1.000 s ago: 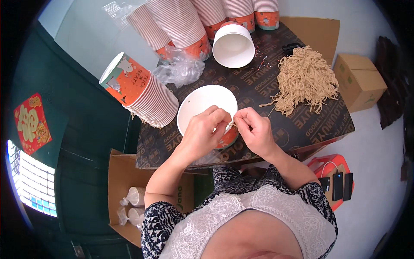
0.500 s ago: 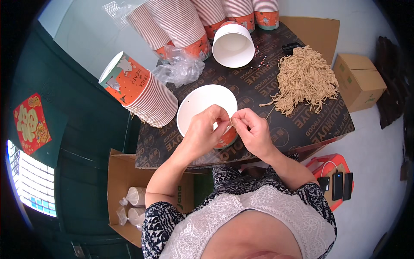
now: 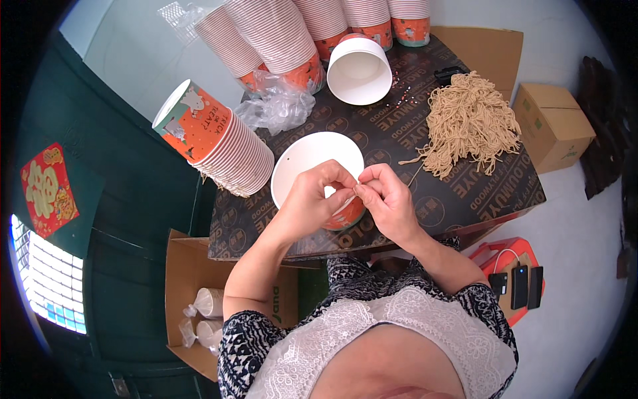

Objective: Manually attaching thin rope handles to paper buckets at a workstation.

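Observation:
A white-lined paper bucket (image 3: pixel 296 161) with an orange printed outside lies tilted on the table before me, its mouth up and to the left. Over its near right side, my left hand (image 3: pixel 311 201) and my right hand (image 3: pixel 388 203) meet, thumbs and forefingers pinched together at one spot. They pinch a thin beige cord (image 3: pixel 417 174), one length of which sticks out beyond my right hand. Most of what lies between the fingertips is hidden. To the right rests a loose heap of beige cords (image 3: pixel 470 123).
On the left leans a stack of orange buckets (image 3: pixel 229 149); crumpled clear plastic (image 3: pixel 276 103) lies behind it. Wrapped bucket stacks (image 3: pixel 276 40) line the back, beside another white bucket (image 3: pixel 359 72) and scattered tiny beads (image 3: pixel 404 93). An open carton (image 3: pixel 183 286) stands below the table's left corner.
My fingertips have shifted slightly and drawn closer together around the cord. The tilted bucket has moved very slightly to the left and down.

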